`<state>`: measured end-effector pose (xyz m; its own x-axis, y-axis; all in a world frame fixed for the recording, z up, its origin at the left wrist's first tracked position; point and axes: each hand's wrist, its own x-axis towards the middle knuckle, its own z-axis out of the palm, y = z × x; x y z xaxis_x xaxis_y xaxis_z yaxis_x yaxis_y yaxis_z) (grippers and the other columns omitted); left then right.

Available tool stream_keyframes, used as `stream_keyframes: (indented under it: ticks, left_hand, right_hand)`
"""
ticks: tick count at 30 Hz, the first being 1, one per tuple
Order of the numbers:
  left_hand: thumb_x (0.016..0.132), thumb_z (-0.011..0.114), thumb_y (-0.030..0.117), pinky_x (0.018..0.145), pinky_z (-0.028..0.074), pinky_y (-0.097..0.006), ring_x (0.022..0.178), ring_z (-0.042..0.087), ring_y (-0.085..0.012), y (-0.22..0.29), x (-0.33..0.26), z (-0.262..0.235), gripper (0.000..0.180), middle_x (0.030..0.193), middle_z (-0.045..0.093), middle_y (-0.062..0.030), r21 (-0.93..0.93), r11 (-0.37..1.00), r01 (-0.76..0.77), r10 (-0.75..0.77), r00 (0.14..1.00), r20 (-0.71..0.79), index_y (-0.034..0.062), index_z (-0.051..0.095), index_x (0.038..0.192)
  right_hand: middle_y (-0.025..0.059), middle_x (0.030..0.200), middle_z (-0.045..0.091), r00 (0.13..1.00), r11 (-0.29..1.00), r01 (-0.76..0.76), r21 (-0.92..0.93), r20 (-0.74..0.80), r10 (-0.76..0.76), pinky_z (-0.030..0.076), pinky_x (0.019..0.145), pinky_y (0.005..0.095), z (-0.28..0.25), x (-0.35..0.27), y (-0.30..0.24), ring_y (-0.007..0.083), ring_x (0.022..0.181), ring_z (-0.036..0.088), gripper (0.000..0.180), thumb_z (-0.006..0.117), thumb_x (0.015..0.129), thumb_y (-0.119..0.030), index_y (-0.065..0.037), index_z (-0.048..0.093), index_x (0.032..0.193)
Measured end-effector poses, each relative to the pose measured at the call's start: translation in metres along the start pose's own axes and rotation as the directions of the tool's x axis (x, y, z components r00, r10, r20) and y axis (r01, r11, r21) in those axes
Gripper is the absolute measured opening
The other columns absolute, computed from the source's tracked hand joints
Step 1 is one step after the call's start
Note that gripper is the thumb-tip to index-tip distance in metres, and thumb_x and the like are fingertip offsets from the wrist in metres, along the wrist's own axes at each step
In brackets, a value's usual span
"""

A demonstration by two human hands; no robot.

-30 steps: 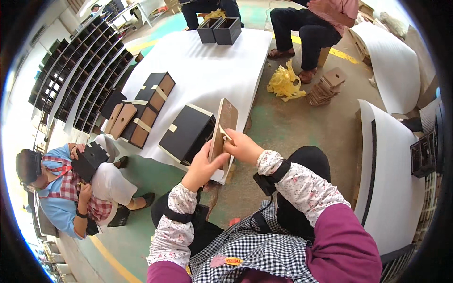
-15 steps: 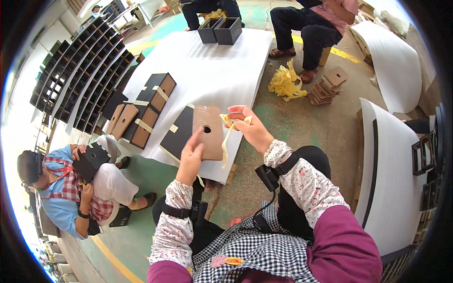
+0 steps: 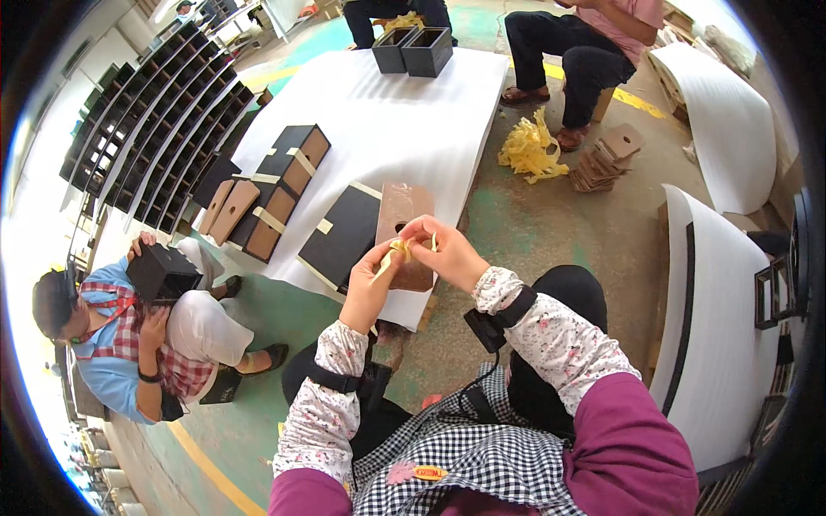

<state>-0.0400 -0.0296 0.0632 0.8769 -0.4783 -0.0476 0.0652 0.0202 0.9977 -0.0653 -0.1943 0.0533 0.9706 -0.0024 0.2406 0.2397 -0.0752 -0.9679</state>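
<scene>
My left hand and my right hand meet fingertip to fingertip above the table's near edge. Between them they pinch a crumpled strip of yellow tape. Just beneath is a brown panel with a round hole, partly hidden by my fingers. It lies against a black box with pale tape pieces on its edges.
More taped black boxes stand left on the white-covered table, beside loose brown panels. A seated co-worker holds a black box at left. Yellow tape scraps and stacked panels lie on the floor.
My left hand has moved up and right from the panel to meet my right hand at the tape strip. The strip, earlier dangling from my right hand, is now bunched between both hands.
</scene>
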Motion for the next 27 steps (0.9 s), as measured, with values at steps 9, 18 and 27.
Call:
stream_keyframes:
  ticks: [9,18,27]
  left_hand:
    - [0.089,0.056,0.016,0.074,0.044,-0.019,0.084,0.056,-0.0051,0.0,0.001,-0.011,0.027,0.095,0.062,-0.0014,0.121,0.992,0.04,-0.034,0.998,-0.053,-0.0014,0.059,0.11]
    - [0.091,0.054,0.017,0.073,0.044,-0.019,0.084,0.055,-0.005,-0.008,0.0,-0.015,0.026,0.095,0.062,-0.0017,0.017,1.0,-0.01,0.01,1.0,0.006,-0.0002,0.06,0.109]
    - [0.092,0.053,0.021,0.077,0.044,-0.022,0.087,0.056,-0.008,0.001,-0.006,-0.009,0.029,0.098,0.062,-0.0032,0.049,0.999,-0.022,0.025,0.998,-0.061,-0.0015,0.059,0.108]
  right_hand:
    - [0.0068,0.085,0.057,0.998,0.996,0.058,-0.067,0.033,-0.056,0.044,0.074,0.027,0.003,0.002,-0.012,0.014,0.08,0.055,0.019,0.059,0.08,-0.009,-0.003,0.051,0.096]
    - [0.0061,0.086,0.053,0.998,0.975,0.03,-0.219,0.052,-0.019,0.043,0.075,0.028,-0.003,0.003,-0.015,0.0135,0.083,0.051,0.024,0.062,0.079,-0.013,-0.003,0.053,0.098]
    - [0.0045,0.103,0.055,0.944,0.945,-0.144,0.293,0.328,0.043,0.038,0.09,0.0261,-0.001,0.005,-0.008,0.0116,0.098,0.05,0.037,0.051,0.084,-0.008,-0.004,0.049,0.121]
